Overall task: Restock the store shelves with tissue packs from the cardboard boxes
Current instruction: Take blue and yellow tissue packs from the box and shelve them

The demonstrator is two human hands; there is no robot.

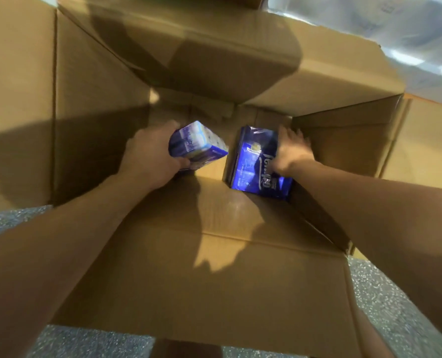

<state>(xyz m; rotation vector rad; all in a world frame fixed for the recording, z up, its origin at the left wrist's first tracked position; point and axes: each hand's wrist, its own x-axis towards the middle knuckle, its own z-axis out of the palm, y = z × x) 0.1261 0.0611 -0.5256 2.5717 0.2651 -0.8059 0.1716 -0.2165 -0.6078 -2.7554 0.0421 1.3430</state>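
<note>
2 tissue packs, 1 cardboard box.

Right hand covers part of pack's lettering

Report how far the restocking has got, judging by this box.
Done: the cardboard box looks nearly emptied, with only two blue packs in view. In hand: the left hand grips the left tissue pack, tilted off the bottom; the right hand is on the right tissue pack, standing at the box wall. Left: shelving both; no shelf is visible.

blue tissue pack tilted, second tissue pack flat, cardboard box open
</note>
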